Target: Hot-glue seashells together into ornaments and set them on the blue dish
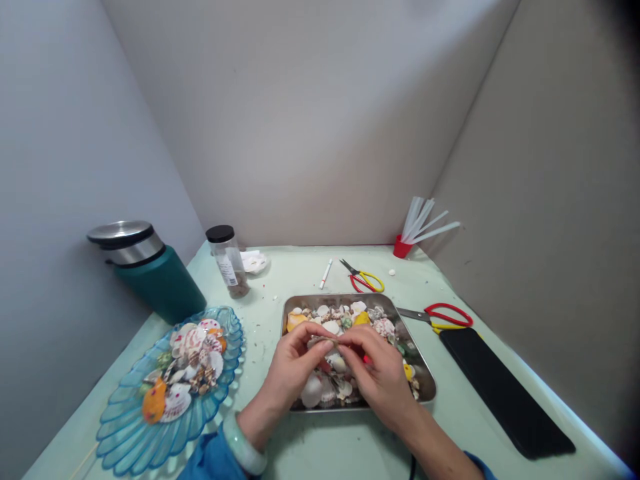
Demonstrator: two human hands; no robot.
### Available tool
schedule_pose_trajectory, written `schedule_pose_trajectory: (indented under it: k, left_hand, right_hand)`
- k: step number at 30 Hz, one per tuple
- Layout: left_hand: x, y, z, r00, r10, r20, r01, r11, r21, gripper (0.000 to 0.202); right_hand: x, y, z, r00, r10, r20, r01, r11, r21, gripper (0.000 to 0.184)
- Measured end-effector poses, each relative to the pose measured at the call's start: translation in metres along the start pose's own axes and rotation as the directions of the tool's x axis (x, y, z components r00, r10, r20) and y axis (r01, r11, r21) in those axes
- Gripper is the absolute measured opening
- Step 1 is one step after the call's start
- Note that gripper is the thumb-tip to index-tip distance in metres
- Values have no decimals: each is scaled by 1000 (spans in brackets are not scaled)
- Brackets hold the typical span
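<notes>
My left hand [299, 361] and my right hand [376, 368] meet above a metal tray [427, 385] filled with seashells [311, 392]. Between their fingertips is a thin brownish strand [330, 339], pinched from both sides; it looks like cord, but is too small to be sure. Both hands are closed, thumbs against forefingers. Below and around them lie white, speckled and yellow shells, partly covered by my hands. A pale green bangle [243, 445] circles my left wrist.
Left stands a blue scalloped plate [120, 427] of shells, with a teal flask [160, 283] and a black-lidded jar [229, 262] behind. Small scissors [364, 277], a marker [326, 274] and a red cup [401, 247] of white sticks sit behind the tray. Right are larger scissors [450, 316] and a black slab [505, 393].
</notes>
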State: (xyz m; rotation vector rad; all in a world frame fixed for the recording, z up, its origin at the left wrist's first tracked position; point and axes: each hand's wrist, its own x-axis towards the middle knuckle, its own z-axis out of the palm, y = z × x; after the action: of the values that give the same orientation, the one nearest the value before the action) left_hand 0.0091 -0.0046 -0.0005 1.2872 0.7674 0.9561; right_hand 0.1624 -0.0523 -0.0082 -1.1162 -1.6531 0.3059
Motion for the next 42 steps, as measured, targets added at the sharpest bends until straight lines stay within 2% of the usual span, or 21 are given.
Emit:
schedule_pose_trajectory:
  k: [7,10,14,18,23,28,35,42]
  left_hand:
    - [-2,0,1,996,89,-9,-88,994,64,12]
    - [-3,0,1,996,87,-21,-85,993,82,12]
    - [-4,5,2,998,46,-47,-42,995,86,14]
    - [-2,6,3,998,-36,-57,37,999,17,20]
    - [1,-2,0,993,-117,-6,116,992,-50,25]
    - [0,-5,-2,985,-134,110,148,980,-136,29]
    - [1,-7,-1,982,-178,66,188,961,-203,29]
    - [0,-3,0,979,-159,129,182,964,-192,32]
  right_hand:
    - [-1,0,0,1000,-28,4,28,1000,-1,14]
    - [-1,-1,-1,1000,-25,15,25,999,-19,14]
    - [-1,-2,-2,999,-35,28,36,999,-37,14]
    - [-2,-1,-2,998,-41,39,43,998,-55,13]
    - [-2,2,-1,999,-38,6,39,997,-61,14]
    - [-2,3,-1,1000,10,-24,-12,997,-82,11]
    - [0,2,-1,999,18,39,-14,995,-100,17]
    - [0,2,-1,998,55,-9,-55,991,-124,10]
